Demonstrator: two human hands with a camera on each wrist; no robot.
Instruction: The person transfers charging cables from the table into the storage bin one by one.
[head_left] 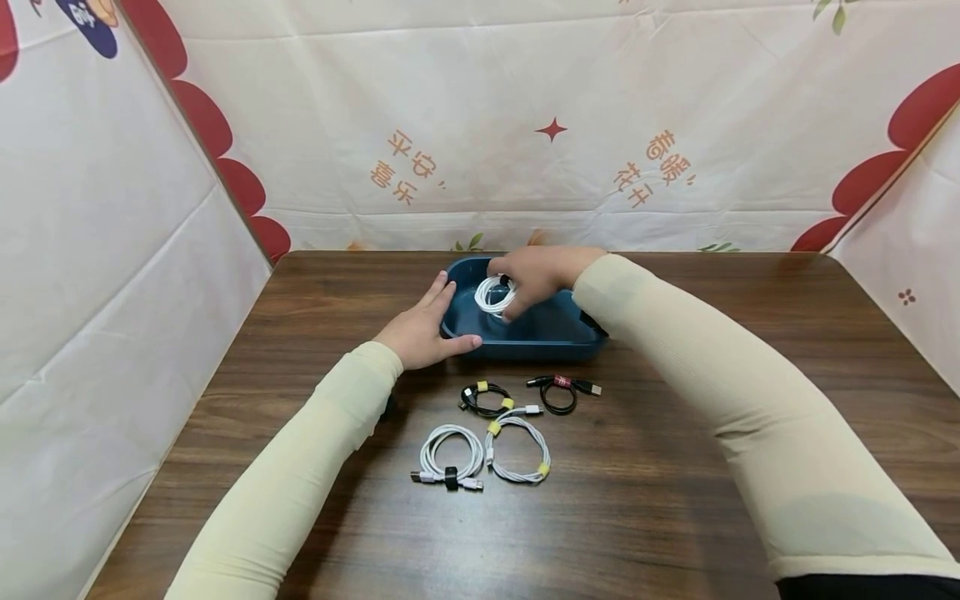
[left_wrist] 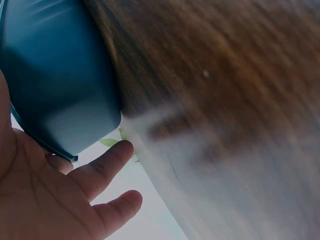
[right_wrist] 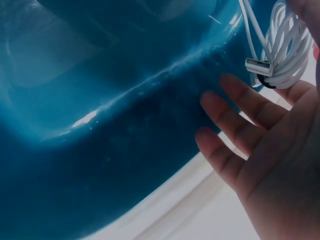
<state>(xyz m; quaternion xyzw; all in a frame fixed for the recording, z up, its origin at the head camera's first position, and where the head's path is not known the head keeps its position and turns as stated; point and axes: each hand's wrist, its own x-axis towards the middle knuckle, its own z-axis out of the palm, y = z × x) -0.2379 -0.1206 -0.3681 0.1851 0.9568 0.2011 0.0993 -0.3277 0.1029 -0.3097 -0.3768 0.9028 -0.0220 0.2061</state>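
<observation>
A blue plastic bin [head_left: 540, 348] stands toward the back of the wooden table. My right hand [head_left: 542, 273] is over its inside and pinches a coiled white USB cable [head_left: 489, 302]. In the right wrist view the coil's metal USB plug [right_wrist: 258, 66] hangs down beside a dark tie, and the other fingers are spread. My left hand [head_left: 422, 332] rests against the bin's left end, thumb along the front rim, fingers stretched out. From the left wrist the palm [left_wrist: 35, 195] faces the bin's outer wall [left_wrist: 65, 90].
In front of the bin lie a black cable [head_left: 486, 400] with yellow ties, a black USB cable [head_left: 558, 398] with a red tie, a white cable [head_left: 452, 450] with a black tie and a white cable [head_left: 519, 450] with yellow ties. A patterned cloth [head_left: 495, 108] hangs behind the table.
</observation>
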